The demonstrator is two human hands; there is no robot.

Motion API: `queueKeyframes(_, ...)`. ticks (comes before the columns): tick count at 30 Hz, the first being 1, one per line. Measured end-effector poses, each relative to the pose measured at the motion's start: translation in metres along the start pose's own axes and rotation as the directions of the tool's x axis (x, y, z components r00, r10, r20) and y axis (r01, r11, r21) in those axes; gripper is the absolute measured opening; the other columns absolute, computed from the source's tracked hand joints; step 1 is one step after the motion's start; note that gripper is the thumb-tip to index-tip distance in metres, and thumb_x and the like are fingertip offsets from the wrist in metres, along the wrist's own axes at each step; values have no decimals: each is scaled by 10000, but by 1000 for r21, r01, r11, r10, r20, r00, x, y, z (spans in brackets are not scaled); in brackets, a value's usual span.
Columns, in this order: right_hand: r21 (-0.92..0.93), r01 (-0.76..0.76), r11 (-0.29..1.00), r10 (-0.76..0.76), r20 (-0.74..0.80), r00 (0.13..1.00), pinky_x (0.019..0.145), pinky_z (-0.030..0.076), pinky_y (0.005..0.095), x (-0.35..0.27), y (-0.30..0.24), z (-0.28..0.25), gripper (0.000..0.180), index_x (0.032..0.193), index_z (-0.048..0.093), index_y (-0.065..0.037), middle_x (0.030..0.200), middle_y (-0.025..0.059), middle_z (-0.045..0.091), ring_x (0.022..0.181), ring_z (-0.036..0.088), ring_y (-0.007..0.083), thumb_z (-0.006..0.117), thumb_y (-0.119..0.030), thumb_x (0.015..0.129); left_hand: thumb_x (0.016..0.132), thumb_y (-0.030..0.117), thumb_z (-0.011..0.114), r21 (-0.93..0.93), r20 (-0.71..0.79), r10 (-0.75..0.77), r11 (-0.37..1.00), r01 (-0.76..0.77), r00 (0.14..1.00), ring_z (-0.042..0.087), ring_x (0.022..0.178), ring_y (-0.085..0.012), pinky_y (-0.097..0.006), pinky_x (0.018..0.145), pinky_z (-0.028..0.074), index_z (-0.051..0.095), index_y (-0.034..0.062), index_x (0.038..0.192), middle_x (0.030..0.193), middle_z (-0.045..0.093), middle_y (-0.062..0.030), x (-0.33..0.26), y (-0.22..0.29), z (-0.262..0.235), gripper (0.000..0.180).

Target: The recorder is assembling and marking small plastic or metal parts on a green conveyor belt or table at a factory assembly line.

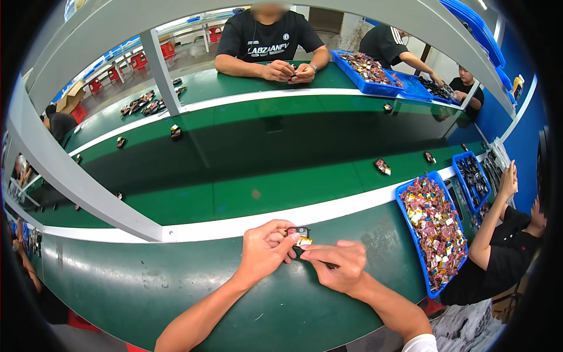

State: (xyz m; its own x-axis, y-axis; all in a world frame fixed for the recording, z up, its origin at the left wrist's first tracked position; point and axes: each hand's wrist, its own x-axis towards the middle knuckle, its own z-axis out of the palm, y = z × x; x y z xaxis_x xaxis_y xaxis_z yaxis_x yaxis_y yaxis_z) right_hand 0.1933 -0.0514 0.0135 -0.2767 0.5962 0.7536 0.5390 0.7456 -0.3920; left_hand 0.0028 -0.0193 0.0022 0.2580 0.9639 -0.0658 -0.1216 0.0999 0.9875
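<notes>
Over the green bench, my left hand (267,249) is closed on a small black plastic casing (304,230), with fingers behind it and the thumb across its front. A reddish part shows in the casing, and a small yellow-and-white piece (304,241) sits at its lower end. My right hand (340,264) is pinched just below that piece, its fingertips touching or almost touching the casing. A short dark stick-like end (332,266) pokes out beneath the right fingers; most of it is hidden, so its kind cannot be made out.
Right of my hands stands a blue tray (401,202) heaped with small red, yellow and white parts. A second blue tray (472,202) holds black pieces. Beyond a white rail, a green conveyor belt (252,193) carries scattered small assemblies (382,166). A grey post (99,199) rises at left. Co-workers sit opposite and at right.
</notes>
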Motion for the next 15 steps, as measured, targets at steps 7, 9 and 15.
queueKeyframes(7,-39,24,999,-24,-1,1000,451,345,233,-6,2,2,237,860,764,-99,891,33,792,527,630,87,841,24,672,925,-19,691,63,-40,34,998,-31,999,686,610,-139,-267,526,572,667,-91,1048,778,708,-114,2,-3,5,144)
queueKeyframes(9,-12,15,1000,-15,-45,999,455,351,231,-4,4,3,225,868,763,-94,894,32,791,538,642,89,849,10,688,927,-26,675,31,-79,22,999,-20,997,690,603,-161,-276,527,578,661,-93,1036,791,705,-128,6,-3,2,129)
queueKeyframes(15,57,-57,997,68,-210,975,455,400,247,-1,19,-2,164,853,754,-84,909,26,781,502,603,127,848,-41,726,939,14,649,207,-339,174,972,-107,925,674,552,-174,-270,463,563,644,-111,1019,796,684,-142,70,5,-48,148)
